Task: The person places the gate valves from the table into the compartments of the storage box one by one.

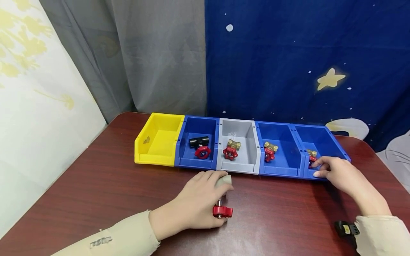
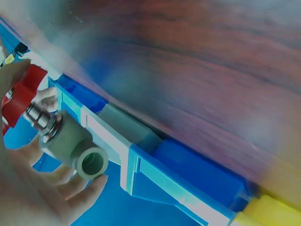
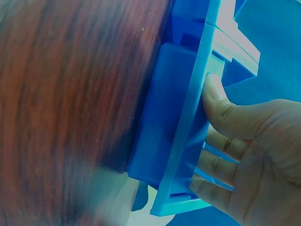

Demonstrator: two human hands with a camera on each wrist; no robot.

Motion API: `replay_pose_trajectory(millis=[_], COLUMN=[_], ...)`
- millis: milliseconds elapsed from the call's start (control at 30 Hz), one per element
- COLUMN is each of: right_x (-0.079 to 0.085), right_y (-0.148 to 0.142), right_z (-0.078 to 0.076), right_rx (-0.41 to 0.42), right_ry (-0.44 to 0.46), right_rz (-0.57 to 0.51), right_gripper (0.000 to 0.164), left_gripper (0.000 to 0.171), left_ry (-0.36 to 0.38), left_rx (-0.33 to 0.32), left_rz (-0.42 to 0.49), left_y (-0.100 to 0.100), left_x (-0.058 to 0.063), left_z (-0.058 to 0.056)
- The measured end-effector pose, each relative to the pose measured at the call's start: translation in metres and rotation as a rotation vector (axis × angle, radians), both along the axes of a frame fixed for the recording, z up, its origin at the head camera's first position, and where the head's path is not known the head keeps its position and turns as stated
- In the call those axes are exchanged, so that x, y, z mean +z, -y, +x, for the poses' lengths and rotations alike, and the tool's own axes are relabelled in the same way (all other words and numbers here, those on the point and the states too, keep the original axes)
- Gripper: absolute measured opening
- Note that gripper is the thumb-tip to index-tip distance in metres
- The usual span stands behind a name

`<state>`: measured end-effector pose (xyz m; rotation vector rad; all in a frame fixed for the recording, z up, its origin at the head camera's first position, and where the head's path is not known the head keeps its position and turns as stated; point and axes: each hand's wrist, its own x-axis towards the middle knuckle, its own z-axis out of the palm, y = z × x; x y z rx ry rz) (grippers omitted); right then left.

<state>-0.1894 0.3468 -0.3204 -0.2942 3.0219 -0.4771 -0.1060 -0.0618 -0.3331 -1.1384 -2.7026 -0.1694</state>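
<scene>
My left hand (image 1: pixel 200 199) grips a stop valve (image 2: pixel 70 141) with a pale grey body, a metal neck and a red handle, above the table before the bins. One open end of its body shows in the left wrist view. My right hand (image 1: pixel 341 174) reaches into the rightmost blue bin (image 3: pixel 169 113). Its fingertips are right at a brass valve (image 1: pixel 312 153) with a red handwheel, partly covered by the hand. The thumb (image 3: pixel 216 94) lies at the bin's front lip, apart from the fingers, which go down behind that lip.
Left of that bin, a blue bin (image 1: pixel 285 171) and a grey bin (image 1: pixel 238 168) each hold a brass valve with a red handwheel. Another blue bin (image 1: pixel 195 163) holds a black valve (image 1: pixel 200 145). A yellow bin (image 1: pixel 157 159) ends the row. Curtains (image 1: pixel 256 71) hang behind the table.
</scene>
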Motion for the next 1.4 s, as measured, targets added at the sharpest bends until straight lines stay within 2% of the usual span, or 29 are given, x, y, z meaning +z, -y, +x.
replay_pose_trajectory(millis=[167, 333, 600, 867, 1100, 1400], right_x=[0.001, 0.0, 0.001, 0.0, 0.0, -0.001], right_y=[0.001, 0.001, 0.001, 0.001, 0.001, 0.0], right_z=[0.0, 0.0, 0.001, 0.002, 0.001, 0.0], right_rx=[-0.008, -0.001, -0.001, -0.001, 0.006, 0.018], right_ry=[0.01, 0.008, 0.002, -0.005, -0.015, -0.029], right_rz=[0.002, 0.001, 0.003, 0.0, 0.003, 0.002], right_gripper=[0.021, 0.021, 0.02, 0.02, 0.018, 0.017], left_gripper=[0.063, 0.062, 0.062, 0.062, 0.063, 0.062], left_ry=[0.009, -0.012, -0.047, -0.073, -0.132, -0.213], left_rx=[0.018, 0.036, 0.08, 0.093, 0.065, 0.038], left_rz=[0.036, 0.068, 0.13, 0.147, 0.151, 0.137], left_y=[0.012, 0.026, 0.049, 0.063, 0.07, 0.075], left_x=[0.005, 0.002, 0.005, 0.007, 0.008, 0.011], left_z=[0.005, 0.009, 0.011, 0.011, 0.005, -0.014])
